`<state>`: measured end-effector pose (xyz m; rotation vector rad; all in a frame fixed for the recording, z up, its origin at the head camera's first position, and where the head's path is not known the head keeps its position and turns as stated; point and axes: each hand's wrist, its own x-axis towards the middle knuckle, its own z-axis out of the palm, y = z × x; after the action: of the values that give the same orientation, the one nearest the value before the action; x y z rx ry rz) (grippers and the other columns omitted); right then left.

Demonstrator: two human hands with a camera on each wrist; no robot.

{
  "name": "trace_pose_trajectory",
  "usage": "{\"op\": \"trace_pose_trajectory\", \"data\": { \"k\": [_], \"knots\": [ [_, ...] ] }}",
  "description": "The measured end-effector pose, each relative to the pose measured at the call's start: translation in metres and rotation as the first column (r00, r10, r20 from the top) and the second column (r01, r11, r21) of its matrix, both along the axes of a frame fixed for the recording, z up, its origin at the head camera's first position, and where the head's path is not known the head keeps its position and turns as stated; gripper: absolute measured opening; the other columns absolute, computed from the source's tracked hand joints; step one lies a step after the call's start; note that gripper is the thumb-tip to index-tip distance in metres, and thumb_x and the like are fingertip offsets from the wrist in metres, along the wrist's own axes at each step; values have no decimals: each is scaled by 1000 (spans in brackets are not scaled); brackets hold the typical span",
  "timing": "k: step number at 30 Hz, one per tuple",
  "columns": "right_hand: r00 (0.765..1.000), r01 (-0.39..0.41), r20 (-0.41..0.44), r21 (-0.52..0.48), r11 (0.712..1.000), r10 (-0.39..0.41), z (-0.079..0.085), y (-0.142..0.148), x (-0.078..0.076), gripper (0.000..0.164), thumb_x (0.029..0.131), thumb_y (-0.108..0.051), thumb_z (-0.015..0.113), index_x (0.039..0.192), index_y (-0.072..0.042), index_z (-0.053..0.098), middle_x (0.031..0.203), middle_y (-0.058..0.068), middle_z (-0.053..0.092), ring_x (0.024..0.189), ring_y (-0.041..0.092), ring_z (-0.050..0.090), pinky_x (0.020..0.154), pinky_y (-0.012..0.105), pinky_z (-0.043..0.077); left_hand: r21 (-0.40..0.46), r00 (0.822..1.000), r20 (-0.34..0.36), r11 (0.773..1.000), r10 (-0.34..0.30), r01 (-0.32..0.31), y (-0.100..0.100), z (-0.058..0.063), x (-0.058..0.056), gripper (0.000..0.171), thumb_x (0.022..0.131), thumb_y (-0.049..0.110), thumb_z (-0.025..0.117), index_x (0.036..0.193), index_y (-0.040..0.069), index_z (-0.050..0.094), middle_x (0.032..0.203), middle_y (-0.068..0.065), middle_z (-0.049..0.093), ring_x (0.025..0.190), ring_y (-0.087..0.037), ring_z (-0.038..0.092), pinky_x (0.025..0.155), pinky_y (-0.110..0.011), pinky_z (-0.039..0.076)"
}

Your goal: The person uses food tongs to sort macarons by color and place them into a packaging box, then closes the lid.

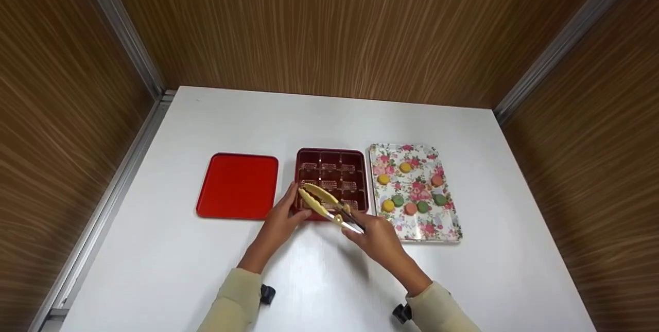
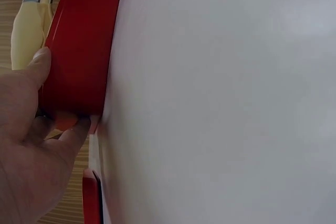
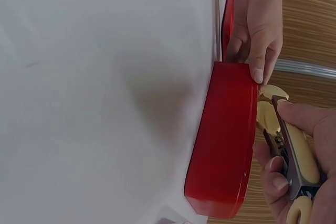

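Eight round cookies lie ahead and right of the right grip, which holds yellow tongs; the left grip holds a red box.

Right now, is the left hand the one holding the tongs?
No, the right hand grips the tongs, while the left hand holds a corner of the red box.

wht tbl | L: red lid | ctr: red box | R: flrl tray
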<state>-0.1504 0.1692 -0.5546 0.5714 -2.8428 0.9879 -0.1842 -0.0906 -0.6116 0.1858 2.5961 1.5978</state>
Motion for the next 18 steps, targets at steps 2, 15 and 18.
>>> {"op": "trace_pose_trajectory", "data": {
  "k": [2, 15, 18],
  "knots": [
    [1000, 1, 3, 2, 1000, -1, 0, 0, 0, 51, 89, -29, 79, 132, -6, 67, 116, 14, 74, 101, 25, 73, 82, 44, 60, 4, 1000, 2, 1000, 2, -2, 0, 0, 0, 86, 95, 42, 67, 163, 24, 17, 170, -1, 15, 155, -24, 18, 122, -48, 26],
    [999, 43, 9, 18, 999, -43, 1, 10, 1, 52, 89, -31, 78, 133, -7, 66, 116, 13, 74, 103, 30, 72, 84, 47, 59, 17, 1000, 11, 1000, 9, -9, 1, 1, 0, 84, 97, 41, 67, 163, 27, 17, 170, -1, 14, 155, -24, 17, 123, -48, 24],
    [997, 72, 10, 10, 997, -72, 2, 17, 2, 53, 88, -30, 79, 133, -6, 66, 118, 14, 74, 105, 31, 72, 85, 47, 58, 9, 1000, 12, 1000, 10, -10, 2, 1, 0, 84, 97, 39, 67, 163, 26, 17, 170, -1, 14, 155, -24, 17, 123, -47, 25]
  ]
}}
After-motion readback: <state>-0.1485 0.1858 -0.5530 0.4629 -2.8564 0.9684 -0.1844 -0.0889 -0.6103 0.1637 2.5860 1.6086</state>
